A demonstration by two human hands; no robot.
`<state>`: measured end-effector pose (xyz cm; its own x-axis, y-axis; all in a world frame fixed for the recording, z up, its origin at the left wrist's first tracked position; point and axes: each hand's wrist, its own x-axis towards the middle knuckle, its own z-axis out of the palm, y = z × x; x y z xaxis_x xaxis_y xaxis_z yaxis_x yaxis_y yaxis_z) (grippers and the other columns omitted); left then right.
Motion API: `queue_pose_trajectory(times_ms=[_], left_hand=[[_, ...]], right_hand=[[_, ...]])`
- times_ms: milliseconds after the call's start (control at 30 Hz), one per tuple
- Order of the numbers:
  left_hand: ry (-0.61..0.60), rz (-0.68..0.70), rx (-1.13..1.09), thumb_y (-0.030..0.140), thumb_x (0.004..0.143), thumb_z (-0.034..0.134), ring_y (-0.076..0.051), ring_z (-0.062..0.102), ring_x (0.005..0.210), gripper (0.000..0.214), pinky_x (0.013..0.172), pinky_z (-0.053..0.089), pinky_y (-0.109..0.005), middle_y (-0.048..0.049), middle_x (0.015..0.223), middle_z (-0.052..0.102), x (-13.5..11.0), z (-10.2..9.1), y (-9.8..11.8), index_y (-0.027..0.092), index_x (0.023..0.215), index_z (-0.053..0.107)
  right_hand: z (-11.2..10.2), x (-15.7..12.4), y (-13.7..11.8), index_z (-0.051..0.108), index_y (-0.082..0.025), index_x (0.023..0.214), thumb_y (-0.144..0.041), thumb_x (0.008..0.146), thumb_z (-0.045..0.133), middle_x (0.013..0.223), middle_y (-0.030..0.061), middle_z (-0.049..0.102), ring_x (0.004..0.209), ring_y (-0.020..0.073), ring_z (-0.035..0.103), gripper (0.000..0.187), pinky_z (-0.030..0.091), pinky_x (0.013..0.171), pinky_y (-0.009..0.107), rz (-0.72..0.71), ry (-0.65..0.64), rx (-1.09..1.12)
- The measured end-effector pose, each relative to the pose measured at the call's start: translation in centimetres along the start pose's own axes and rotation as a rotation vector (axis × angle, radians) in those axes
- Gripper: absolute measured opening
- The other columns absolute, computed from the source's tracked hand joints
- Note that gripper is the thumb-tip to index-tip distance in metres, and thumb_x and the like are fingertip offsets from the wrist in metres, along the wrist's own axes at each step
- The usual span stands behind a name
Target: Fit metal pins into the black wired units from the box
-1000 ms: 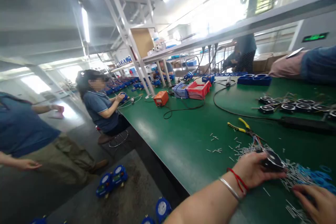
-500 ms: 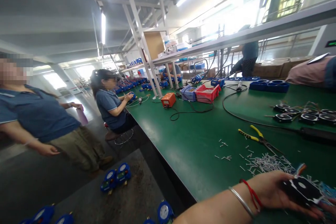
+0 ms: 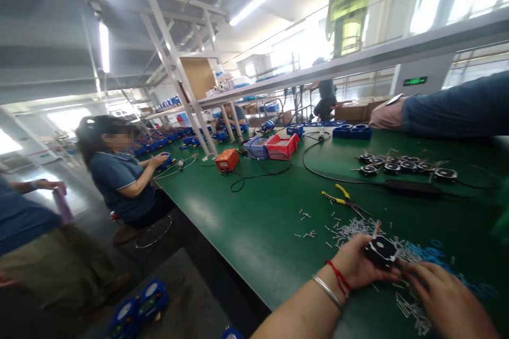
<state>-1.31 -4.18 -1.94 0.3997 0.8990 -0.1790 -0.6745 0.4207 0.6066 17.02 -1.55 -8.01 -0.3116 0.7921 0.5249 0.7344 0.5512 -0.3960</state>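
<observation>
Module sits in the left hand, lower right of view; clock is centred on it, 12 toward the top. Left hand grasps it from 8 o'clock, fingers curled under its near edge. Right hand is at 4, fingertips bunched by the module's edge; blurred, can't tell if they pinch a small part or only touch. Risks, my guess: the hold looks mostly one-handed, so a hard push from the right hand could tip or slip the module onto the pins, heaped at 10, with more round at 5. Wires poke up at 12; a snag or tug there could pull them loose. Blue rings lie at 3, mixed in with pins, so a wrong pick looks easy, and a careless sweep of the right hand could scatter both. Pliers lie between 10 and 11, near the pins; a hasty grab may drag pins along. Black tool at 1 has a cable; a catch on that could jerk the tool into the other modules, clustered just beyond on the bench.
</observation>
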Motion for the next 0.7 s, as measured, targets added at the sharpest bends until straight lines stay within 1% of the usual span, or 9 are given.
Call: queue_pose_trajectory(times_ms=[67,167,267,333,400,467,600,667,700], left_hand=[[0.001,0.009,-0.010,0.040,0.073,0.042,-0.019,0.055,0.069,0.045,0.072,0.040,-0.034,-0.0192,0.090,0.060,-0.3,0.4,0.2,0.003,0.093,0.060],[0.002,0.005,-0.016,0.041,0.076,0.045,-0.018,0.055,0.069,0.043,0.070,0.040,-0.032,-0.0175,0.089,0.061,-0.7,1.1,0.4,0.004,0.094,0.059],[0.019,0.013,-0.015,0.041,0.078,0.045,-0.017,0.055,0.068,0.041,0.066,0.041,-0.029,-0.0168,0.088,0.061,-1.1,2.0,0.7,0.005,0.091,0.059],[0.031,0.025,-0.008,0.041,0.079,0.045,-0.016,0.055,0.068,0.041,0.065,0.042,-0.027,-0.0164,0.087,0.062,-1.3,2.4,0.8,0.005,0.093,0.059],[0.043,0.023,0.002,0.042,0.080,0.045,-0.016,0.055,0.067,0.041,0.063,0.043,-0.026,-0.0161,0.087,0.063,-1.3,2.6,0.9,0.006,0.094,0.059],[0.052,0.011,0.019,0.041,0.080,0.045,-0.015,0.056,0.065,0.041,0.062,0.043,-0.026,-0.0162,0.087,0.063,-1.3,2.6,0.9,0.006,0.095,0.059],[0.040,-0.015,0.053,0.043,0.082,0.043,-0.014,0.056,0.062,0.043,0.058,0.044,-0.025,-0.0164,0.087,0.064,-1.2,2.6,0.9,0.006,0.099,0.058],[0.038,-0.023,0.060,0.044,0.082,0.044,-0.014,0.056,0.060,0.045,0.057,0.045,-0.024,-0.0168,0.087,0.064,-1.2,2.7,0.9,0.005,0.100,0.058],[0.044,-0.025,0.061,0.044,0.082,0.045,-0.013,0.056,0.060,0.045,0.057,0.045,-0.024,-0.0170,0.087,0.064,-1.2,2.8,1.0,0.005,0.100,0.058]], right_hand=[[-0.5,0.4,-1.3,0.065,-0.022,0.091,-0.041,0.076,0.042,0.103,0.0116,0.060,0.085,0.0314,0.057,0.033,0.046,0.068,0.045,-0.022,-0.048,-0.085],[-0.8,0.8,-2.6,0.064,-0.021,0.094,-0.038,0.078,0.045,0.112,0.0109,0.058,0.100,0.0324,0.052,0.030,0.044,0.078,0.046,-0.008,-0.099,-0.134],[-1.1,0.9,-3.2,0.064,-0.021,0.087,-0.032,0.080,0.046,0.112,0.0098,0.058,0.103,0.0307,0.051,0.023,0.043,0.082,0.045,0.010,-0.139,-0.110],[-1.5,1.1,-3.4,0.063,-0.021,0.080,-0.030,0.081,0.046,0.110,0.0097,0.059,0.103,0.0300,0.051,0.020,0.042,0.083,0.044,0.023,-0.140,-0.073],[-2.3,1.3,-3.8,0.061,-0.020,0.077,-0.028,0.082,0.045,0.107,0.0103,0.059,0.102,0.0288,0.052,0.019,0.042,0.085,0.043,0.055,-0.118,-0.009],[-3.3,1.6,-4.3,0.059,-0.020,0.079,-0.028,0.085,0.041,0.101,0.0102,0.061,0.096,0.0262,0.055,0.021,0.043,0.083,0.040,0.116,-0.107,0.099],[-5.3,2.0,-5.2,0.054,-0.021,0.088,-0.033,0.090,0.035,0.081,0.0054,0.063,0.072,0.0201,0.060,0.023,0.045,0.066,0.031,0.326,-0.149,0.348],[-5.7,2.0,-5.4,0.054,-0.021,0.088,-0.035,0.090,0.037,0.078,0.0035,0.063,0.068,0.0186,0.060,0.022,0.044,0.062,0.029,0.379,-0.162,0.400],[-5.8,2.0,-5.4,0.055,-0.021,0.087,-0.034,0.089,0.038,0.078,0.0032,0.063,0.069,0.0185,0.060,0.021,0.044,0.063,0.028,0.376,-0.172,0.394]])
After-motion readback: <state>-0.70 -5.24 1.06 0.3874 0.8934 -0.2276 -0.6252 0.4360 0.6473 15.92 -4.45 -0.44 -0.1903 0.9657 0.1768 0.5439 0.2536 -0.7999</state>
